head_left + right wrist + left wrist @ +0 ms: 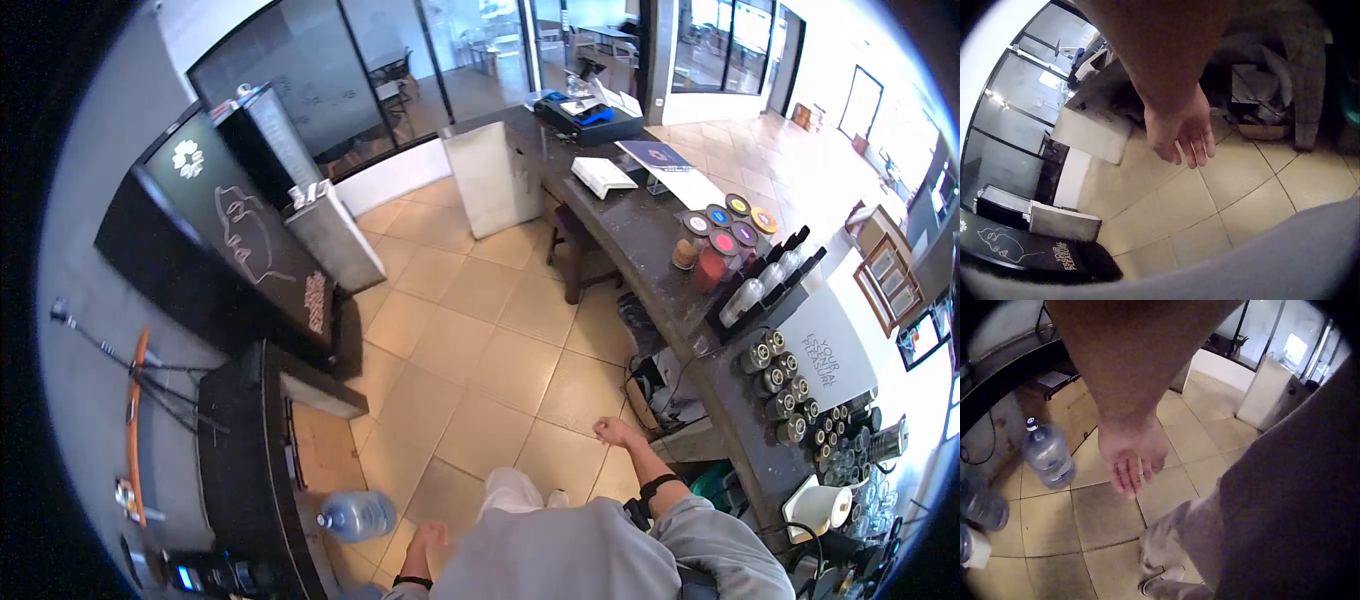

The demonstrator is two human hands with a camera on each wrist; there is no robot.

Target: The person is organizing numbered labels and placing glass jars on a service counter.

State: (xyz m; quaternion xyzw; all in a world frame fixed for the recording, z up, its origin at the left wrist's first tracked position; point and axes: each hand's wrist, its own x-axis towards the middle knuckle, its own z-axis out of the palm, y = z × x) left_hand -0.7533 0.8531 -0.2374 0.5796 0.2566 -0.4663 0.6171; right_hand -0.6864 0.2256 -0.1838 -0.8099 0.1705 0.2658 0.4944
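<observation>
My left hand (430, 537) hangs low beside my body with loose fingers and nothing in it. To its left on the tiled floor stands a large blue water jug (362, 516) with a capped neck. In the left wrist view the same jug (1049, 456) is upright, apart from the hand (1132, 453); more blue jugs (984, 503) stand at that view's left edge. My right hand (618, 432) is held out over the floor near the counter's lower shelf, holding nothing. Its fingers dangle loosely in the right wrist view, where the hand (1180, 134) shows from the back.
A long dark counter (640, 235) curves along the right, bearing lidded jars (722, 243), glass jars (780, 375) and a white pot (820, 507). On the left are a black cabinet (245, 430) and a tall black fridge (215, 230). A white panel (490, 180) closes the far end.
</observation>
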